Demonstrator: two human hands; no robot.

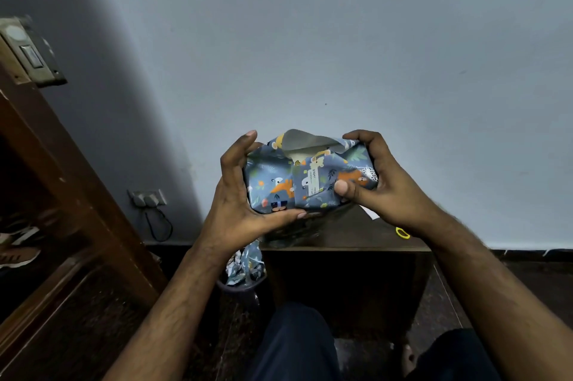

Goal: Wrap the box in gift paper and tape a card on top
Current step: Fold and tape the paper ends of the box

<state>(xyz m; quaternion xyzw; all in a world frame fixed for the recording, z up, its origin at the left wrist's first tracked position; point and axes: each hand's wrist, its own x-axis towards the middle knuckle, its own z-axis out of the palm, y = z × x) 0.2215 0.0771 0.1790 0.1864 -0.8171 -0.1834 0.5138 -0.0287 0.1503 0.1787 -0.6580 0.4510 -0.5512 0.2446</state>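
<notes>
A box wrapped in blue gift paper with animal prints (279,185) is held up in the air above a small dark wooden table (347,235). My left hand (242,194) grips its left side, thumb along the bottom edge and fingers curled over the top. My right hand (372,182) grips the right side, its thumb pressing the paper's front. At the top the paper gapes, showing its grey inner side (297,140). A white label strip (313,177) runs down the front seam. No card is visible.
A yellow ring-shaped object (402,232) lies on the table's right part beside a white scrap (370,212). A bin with crumpled paper offcuts (245,269) stands at the table's left. A brown wooden frame (77,194) rises on the left. My knees are below.
</notes>
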